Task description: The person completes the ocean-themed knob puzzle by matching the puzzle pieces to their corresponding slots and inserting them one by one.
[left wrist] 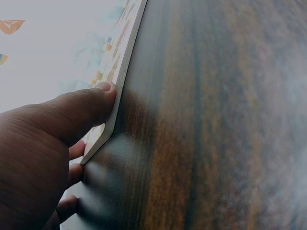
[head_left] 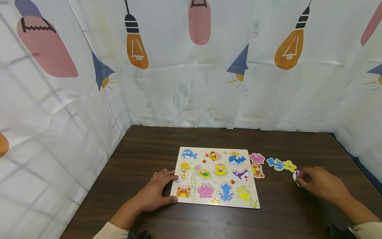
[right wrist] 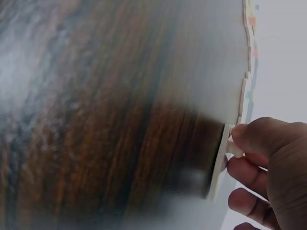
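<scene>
Six colourful, knobbed sea-creature pieces [head_left: 220, 170] look seated in the cream wooden puzzle board [head_left: 216, 182]; five are out. Right of it, your right hand [head_left: 323, 186] pinches a purple-and-white wooden piece [head_left: 295, 176] by its knob [right wrist: 234, 149], long axis seemingly running away from you, heading hidden. Your left hand [head_left: 153, 192] rests, relaxed, against the board.

I see room to pass between the board [head_left: 250, 186] and right hand [head_left: 323, 186]; farther back, loose pieces [head_left: 279, 165] block the way.
</scene>
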Tool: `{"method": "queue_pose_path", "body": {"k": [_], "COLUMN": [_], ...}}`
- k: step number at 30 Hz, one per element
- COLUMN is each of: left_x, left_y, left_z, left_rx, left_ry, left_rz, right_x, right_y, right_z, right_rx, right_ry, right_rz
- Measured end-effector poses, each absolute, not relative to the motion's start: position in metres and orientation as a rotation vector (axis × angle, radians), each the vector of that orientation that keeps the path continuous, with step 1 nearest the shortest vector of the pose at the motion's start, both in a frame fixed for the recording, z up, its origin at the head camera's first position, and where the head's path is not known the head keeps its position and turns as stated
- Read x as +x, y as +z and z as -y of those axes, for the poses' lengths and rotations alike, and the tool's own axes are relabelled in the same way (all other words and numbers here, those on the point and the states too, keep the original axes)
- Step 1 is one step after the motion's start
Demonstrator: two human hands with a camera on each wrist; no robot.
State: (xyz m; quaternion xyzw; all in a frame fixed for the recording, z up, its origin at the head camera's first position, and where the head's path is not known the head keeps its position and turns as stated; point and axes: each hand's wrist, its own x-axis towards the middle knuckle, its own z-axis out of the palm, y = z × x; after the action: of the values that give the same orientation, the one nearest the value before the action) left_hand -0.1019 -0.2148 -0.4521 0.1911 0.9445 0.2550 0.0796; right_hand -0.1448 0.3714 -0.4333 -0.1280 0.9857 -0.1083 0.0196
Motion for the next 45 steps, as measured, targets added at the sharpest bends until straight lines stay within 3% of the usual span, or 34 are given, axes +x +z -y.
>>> {"method": "queue_pose_path", "body": {"k": [45], "left_x": [-0.101], "left_y": [-0.452], "left_z": [0.215], "left_rx": [0.587], "left_ry": [0.761], "left_rz": [-2.826], "right_x": [-0.152], "right_y": [-0.424], "right_z": [-0.275], "right_rx": [-0.746], "right_ry": [-0.384], "right_rz": [-3.159]}}
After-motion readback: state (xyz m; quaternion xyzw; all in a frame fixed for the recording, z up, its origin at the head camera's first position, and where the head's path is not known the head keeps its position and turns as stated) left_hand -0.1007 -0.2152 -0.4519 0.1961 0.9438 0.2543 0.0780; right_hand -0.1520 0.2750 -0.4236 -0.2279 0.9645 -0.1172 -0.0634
